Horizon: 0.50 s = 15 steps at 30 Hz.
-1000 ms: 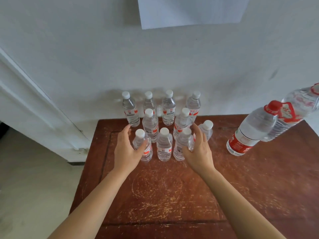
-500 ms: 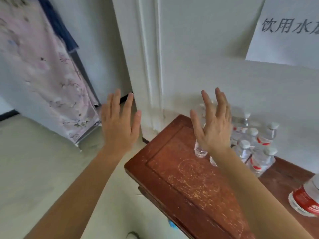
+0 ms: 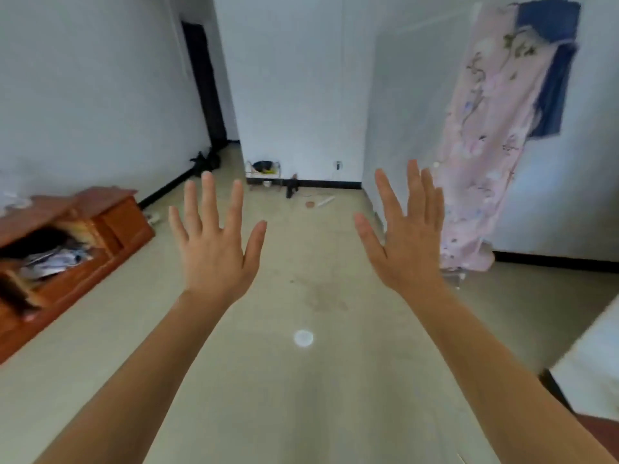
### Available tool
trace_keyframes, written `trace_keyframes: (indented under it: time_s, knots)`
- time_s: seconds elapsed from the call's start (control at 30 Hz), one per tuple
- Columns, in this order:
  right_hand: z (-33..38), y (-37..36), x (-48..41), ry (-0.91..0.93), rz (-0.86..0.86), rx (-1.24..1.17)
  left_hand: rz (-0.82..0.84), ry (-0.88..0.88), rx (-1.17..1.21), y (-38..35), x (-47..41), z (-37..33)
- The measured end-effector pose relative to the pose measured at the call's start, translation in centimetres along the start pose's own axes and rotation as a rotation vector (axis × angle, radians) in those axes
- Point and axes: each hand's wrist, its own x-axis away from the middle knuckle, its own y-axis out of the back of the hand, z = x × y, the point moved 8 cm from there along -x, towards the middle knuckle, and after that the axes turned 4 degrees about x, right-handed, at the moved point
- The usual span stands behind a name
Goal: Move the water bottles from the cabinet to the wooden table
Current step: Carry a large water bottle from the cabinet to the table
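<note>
My left hand (image 3: pixel 214 242) and my right hand (image 3: pixel 407 239) are both raised in front of me over the bare floor, fingers straight and spread, holding nothing. A low wooden cabinet (image 3: pixel 110 222) stands against the left wall, its front open, with blurred pale items inside (image 3: pixel 53 259). No water bottle can be made out clearly. Only a dark red corner of the wooden table (image 3: pixel 599 430) shows at the bottom right edge.
A pink flowered cloth (image 3: pixel 482 145) hangs on the right wall over something blue (image 3: pixel 552 78). A dark doorway (image 3: pixel 204 85) opens at the back left. Small clutter (image 3: pixel 268 169) lies along the far wall. A white round spot (image 3: pixel 303 338) marks the beige floor.
My hands let go of the bottles on the table and lifted, fingers spread. The view has swung left, away from the table, to the room and the cabinet.
</note>
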Motion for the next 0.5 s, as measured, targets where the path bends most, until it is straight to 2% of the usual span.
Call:
trace_keyframes:
  time_s: [0.03, 0.2, 0.23, 0.4, 0.5]
  knots:
    - [6.0, -3.8, -1.9, 0.049, 0.009, -0.074, -0.01, 0.053, -0.065, 1.9, 0.2, 6.3]
    - [27.1, -14.4, -6.2, 0.245, 0.058, -0.329, -0.064, 0.279, -0.262, 9.1, 1.3, 26.2]
    - [34.5, -17.7, -7.1, 0.318, 0.087, -0.402, -0.077, 0.368, -0.323, 11.8, 2.0, 32.6]
    - [41.6, -22.8, -7.6, 0.346, 0.123, -0.473, -0.059, 0.424, -0.426, 13.3, 3.5, 39.4]
    - [48.4, -28.0, -8.5, 0.426, 0.169, -0.508, -0.039, 0.513, -0.486, 13.3, 4.6, 46.4]
